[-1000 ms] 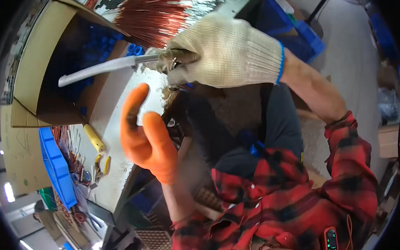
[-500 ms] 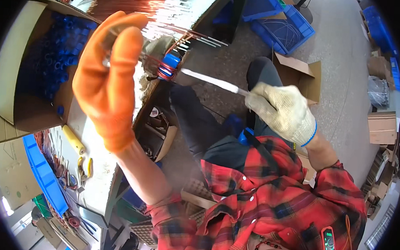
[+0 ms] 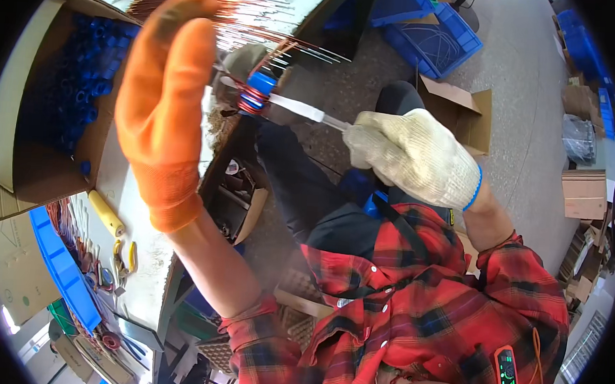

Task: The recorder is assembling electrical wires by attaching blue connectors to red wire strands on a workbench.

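My right hand (image 3: 414, 156), in a cream knitted glove, is closed on a white-sleeved wire (image 3: 294, 108). The wire's far end reaches a blue ring-shaped core (image 3: 261, 84) with copper-red wire wound round its lower part. A short white tip (image 3: 230, 82) shows on the core's other side. Beside it my left hand (image 3: 169, 108), in an orange coated glove, is raised with fingers stretched out and slightly apart. Nothing can be made out between those fingers. Behind the core, at the bench edge, is a dark grey rounded piece (image 3: 245, 62), partly hidden.
A cardboard box (image 3: 38, 87) of blue rings stands at the left. Copper wires with white ends (image 3: 219, 10) lie across the far bench. A yellow roll (image 3: 106, 214) and yellow-handled pliers (image 3: 132, 256) lie nearer. Blue crates (image 3: 433, 42) and an open carton (image 3: 458, 113) sit on the floor.
My right hand has moved left with the white-sleeved wire, pushing it further toward the core. A white tip now shows on the core's left. My left hand has risen and its fingers have straightened.
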Demonstrator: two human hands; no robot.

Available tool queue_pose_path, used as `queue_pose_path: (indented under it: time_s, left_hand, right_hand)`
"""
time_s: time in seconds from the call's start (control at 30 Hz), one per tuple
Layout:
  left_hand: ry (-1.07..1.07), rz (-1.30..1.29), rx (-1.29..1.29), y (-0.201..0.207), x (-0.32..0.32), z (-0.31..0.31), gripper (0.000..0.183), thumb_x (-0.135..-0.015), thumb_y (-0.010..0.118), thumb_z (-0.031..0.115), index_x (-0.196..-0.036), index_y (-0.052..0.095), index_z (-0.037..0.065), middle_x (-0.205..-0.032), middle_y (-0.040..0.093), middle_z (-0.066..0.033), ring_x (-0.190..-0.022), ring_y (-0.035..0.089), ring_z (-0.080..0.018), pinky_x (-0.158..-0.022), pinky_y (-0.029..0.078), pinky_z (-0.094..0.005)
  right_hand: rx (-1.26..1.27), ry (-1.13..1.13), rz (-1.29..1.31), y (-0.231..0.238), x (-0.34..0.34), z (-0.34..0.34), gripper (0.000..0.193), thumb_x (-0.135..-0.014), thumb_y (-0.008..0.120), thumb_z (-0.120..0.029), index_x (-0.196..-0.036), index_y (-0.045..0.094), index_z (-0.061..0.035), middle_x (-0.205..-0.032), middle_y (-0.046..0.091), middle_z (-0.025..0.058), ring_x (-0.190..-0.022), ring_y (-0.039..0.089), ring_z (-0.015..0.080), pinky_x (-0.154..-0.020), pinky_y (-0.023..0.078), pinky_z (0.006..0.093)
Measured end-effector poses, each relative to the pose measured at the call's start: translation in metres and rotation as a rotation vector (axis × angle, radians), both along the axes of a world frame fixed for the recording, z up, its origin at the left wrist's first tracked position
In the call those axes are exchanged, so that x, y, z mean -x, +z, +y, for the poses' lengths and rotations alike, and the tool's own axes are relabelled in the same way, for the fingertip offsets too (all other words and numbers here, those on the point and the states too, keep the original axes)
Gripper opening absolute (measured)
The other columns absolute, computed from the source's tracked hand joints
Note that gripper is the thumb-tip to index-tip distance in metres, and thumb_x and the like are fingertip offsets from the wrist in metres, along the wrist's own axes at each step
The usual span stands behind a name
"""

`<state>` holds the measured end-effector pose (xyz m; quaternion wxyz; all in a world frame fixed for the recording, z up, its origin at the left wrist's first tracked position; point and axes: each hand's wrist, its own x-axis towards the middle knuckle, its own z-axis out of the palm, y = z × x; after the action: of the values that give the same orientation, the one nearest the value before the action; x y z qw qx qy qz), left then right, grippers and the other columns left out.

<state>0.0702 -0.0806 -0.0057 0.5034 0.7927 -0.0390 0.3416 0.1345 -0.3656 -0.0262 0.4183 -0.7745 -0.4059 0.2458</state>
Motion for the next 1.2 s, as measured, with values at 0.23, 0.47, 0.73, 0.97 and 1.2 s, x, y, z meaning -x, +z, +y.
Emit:
queue_pose_path:
  time_s: [0.23,0.47,0.73,0.97,1.2]
  left_hand:
    - [-0.156,-0.128,-0.035,-0.016,0.011,0.032,0.062,-0.116,0.060,0.027,-0.168,0.046,-0.004,-0.163,0.059,-0.0286,-0.155,0.055,-0.0428,-0.135,0.032,-0.0577]
    - [-0.020,-0.110,-0.037,-0.002,0.039,0.024,0.055,-0.117,0.055,0.022,-0.164,0.051,-0.008,-0.137,0.077,-0.0232,-0.132,0.068,-0.0262,-0.124,0.041,-0.0391]
    - [-0.109,-0.041,0.179,0.000,0.021,0.017,0.051,-0.117,0.057,0.018,-0.160,0.055,-0.008,-0.134,0.078,-0.0227,-0.130,0.070,-0.0252,-0.124,0.043,-0.0382]
    - [-0.212,0.020,0.222,0.009,0.025,0.016,0.047,-0.115,0.064,0.015,-0.156,0.061,-0.008,-0.133,0.079,-0.0208,-0.128,0.072,-0.0218,-0.122,0.046,-0.0359]
    - [0.053,-0.087,0.116,0.001,0.011,0.010,0.047,-0.117,0.057,0.017,-0.158,0.057,-0.008,-0.134,0.078,-0.0255,-0.125,0.072,-0.0255,-0.121,0.046,-0.0389]
  right_hand:
    - [0.263,-0.076,1.114,-0.043,0.016,-0.067,0.047,-0.120,0.056,-0.049,-0.101,0.072,-0.0081,-0.071,0.055,-0.0070,-0.059,0.049,0.0048,-0.053,0.038,0.0263]
    - [0.097,-0.815,1.009,-0.008,0.082,-0.130,0.026,-0.105,0.079,-0.032,-0.090,0.072,-0.0114,-0.078,0.061,-0.0027,-0.063,0.059,0.0143,-0.055,0.046,0.0333]
    - [0.160,0.010,0.645,0.000,0.030,-0.053,0.043,-0.118,0.060,-0.045,-0.100,0.071,-0.0067,-0.071,0.060,-0.0032,-0.061,0.055,0.0051,-0.055,0.042,0.0267]
    - [0.214,-0.093,1.292,-0.016,0.008,-0.040,0.053,-0.118,0.055,-0.054,-0.100,0.072,-0.0069,-0.070,0.061,-0.0019,-0.058,0.050,0.0030,-0.050,0.039,0.0252]
    - [0.345,-0.229,0.895,-0.003,0.028,-0.129,0.046,-0.119,0.054,-0.039,-0.092,0.070,-0.0053,-0.072,0.065,0.0019,-0.059,0.057,0.0093,-0.054,0.044,0.0292]
